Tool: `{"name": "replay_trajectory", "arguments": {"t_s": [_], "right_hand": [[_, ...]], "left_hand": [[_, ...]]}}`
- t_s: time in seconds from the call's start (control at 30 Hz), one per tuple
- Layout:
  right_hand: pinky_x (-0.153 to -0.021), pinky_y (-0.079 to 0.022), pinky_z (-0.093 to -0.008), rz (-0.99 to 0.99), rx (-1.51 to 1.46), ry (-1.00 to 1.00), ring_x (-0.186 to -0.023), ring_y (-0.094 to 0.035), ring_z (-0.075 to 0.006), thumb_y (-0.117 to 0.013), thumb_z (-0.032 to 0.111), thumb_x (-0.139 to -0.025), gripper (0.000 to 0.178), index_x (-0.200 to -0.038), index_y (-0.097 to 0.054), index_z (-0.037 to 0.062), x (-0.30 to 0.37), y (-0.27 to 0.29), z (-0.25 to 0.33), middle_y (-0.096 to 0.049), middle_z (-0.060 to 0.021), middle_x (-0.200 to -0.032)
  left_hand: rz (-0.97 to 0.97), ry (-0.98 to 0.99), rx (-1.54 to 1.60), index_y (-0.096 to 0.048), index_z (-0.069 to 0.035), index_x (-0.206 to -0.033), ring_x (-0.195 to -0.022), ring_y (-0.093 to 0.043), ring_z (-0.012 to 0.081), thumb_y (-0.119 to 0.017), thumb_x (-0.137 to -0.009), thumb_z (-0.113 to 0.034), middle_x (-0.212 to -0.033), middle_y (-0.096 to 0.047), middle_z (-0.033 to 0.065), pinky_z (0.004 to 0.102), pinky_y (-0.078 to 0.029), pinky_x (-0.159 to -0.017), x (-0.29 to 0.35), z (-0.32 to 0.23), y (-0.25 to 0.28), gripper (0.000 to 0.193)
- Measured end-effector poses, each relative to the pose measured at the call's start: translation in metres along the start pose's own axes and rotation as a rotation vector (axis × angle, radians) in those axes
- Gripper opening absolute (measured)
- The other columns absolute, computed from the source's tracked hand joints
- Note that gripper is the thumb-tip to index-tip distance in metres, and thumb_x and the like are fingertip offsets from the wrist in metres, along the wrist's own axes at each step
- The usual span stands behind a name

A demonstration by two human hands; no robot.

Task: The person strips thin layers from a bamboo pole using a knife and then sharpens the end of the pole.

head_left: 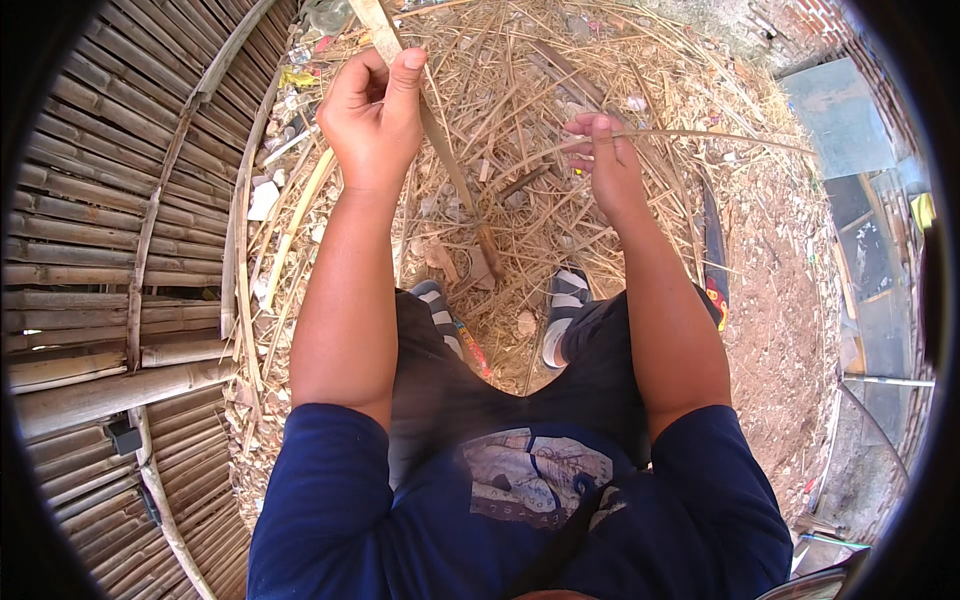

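Observation:
My left hand [375,120] is raised at the upper left, its fingers closed round a long, flat bamboo slat [440,140]. The slat's pale, wide end sticks up past my thumb, and its other end slants down toward the ground between my feet. Farther right, my right hand [608,160] pinches a thin, bent bamboo strip [720,135] between thumb and fingers. That strip reaches out to the right and also runs left of the hand. A short brown piece of wood [489,252] lies near the slat's lower end; whether they touch I cannot tell.
Straw-like shavings and split pieces [500,60] litter the ground ahead. A bamboo slat wall [120,190] rises on the left. Grey-blue panels [840,115] stand at the right beside bare soil [780,300]. My sandalled feet [567,305] are below my hands. A dark, long object [714,240] lies right of my forearm.

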State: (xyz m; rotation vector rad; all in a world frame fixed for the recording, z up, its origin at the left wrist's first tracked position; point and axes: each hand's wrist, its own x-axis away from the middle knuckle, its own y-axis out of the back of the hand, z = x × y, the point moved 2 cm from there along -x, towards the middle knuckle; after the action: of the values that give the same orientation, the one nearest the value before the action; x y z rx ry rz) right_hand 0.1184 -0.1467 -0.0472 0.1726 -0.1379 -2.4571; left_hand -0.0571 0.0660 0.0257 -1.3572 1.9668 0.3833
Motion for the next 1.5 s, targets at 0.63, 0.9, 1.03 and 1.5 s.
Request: {"name": "replay_trajectory", "arguments": {"t_s": [0.63,0.9,1.03,1.5], "right_hand": [[-0.105,-0.046,-0.0509,0.375,1.055,-0.345,-0.124,-0.054,-0.0484,-0.065,0.038,-0.092,0.071,-0.146,-0.040,-0.0001,0.067,-0.119,-0.243,-0.058,-0.0320,-0.127],[-0.093,-0.050,-0.0512,0.427,1.015,-0.374,-0.112,-0.060,-0.0454,-0.065,0.033,-0.088,0.051,-0.125,-0.055,-0.0012,0.058,-0.131,-0.242,-0.063,-0.0283,-0.118],[-0.090,-0.052,-0.0493,0.281,0.903,-0.126,-0.105,-0.063,-0.0441,-0.064,0.033,-0.085,0.046,-0.116,-0.061,-0.0013,0.052,-0.139,-0.224,-0.066,-0.0270,-0.110],[-0.061,-0.050,-0.0391,0.501,0.380,-0.677,-0.069,-0.062,-0.0250,-0.065,0.030,-0.088,0.034,-0.106,-0.060,0.0016,0.038,-0.155,-0.173,-0.063,-0.0115,-0.082]], "left_hand": [[0.047,0.060,-0.324,-0.055,-0.004,-0.079,-0.054,-0.050,0.0105,-0.063,-0.099,-0.047,-0.062,-0.055,0.0019,0.0285,-0.043,-0.053,-0.019,0.041,0.065,0.048],[0.138,0.090,0.000,-0.061,-0.003,-0.100,-0.077,-0.069,0.0182,-0.054,-0.106,-0.035,-0.084,-0.069,0.0080,0.0304,-0.053,-0.072,-0.017,0.042,0.066,0.033],[0.053,-0.047,0.034,-0.059,-0.003,-0.098,-0.069,-0.069,0.0227,-0.053,-0.106,-0.035,-0.079,-0.064,0.0083,0.0330,-0.054,-0.065,-0.024,0.019,0.059,0.033],[-0.227,-0.092,0.167,-0.046,-0.005,-0.094,-0.054,-0.046,0.0116,-0.061,-0.102,-0.038,-0.073,-0.052,0.0042,0.0263,-0.034,-0.046,-0.035,0.004,0.072,0.037]]}}
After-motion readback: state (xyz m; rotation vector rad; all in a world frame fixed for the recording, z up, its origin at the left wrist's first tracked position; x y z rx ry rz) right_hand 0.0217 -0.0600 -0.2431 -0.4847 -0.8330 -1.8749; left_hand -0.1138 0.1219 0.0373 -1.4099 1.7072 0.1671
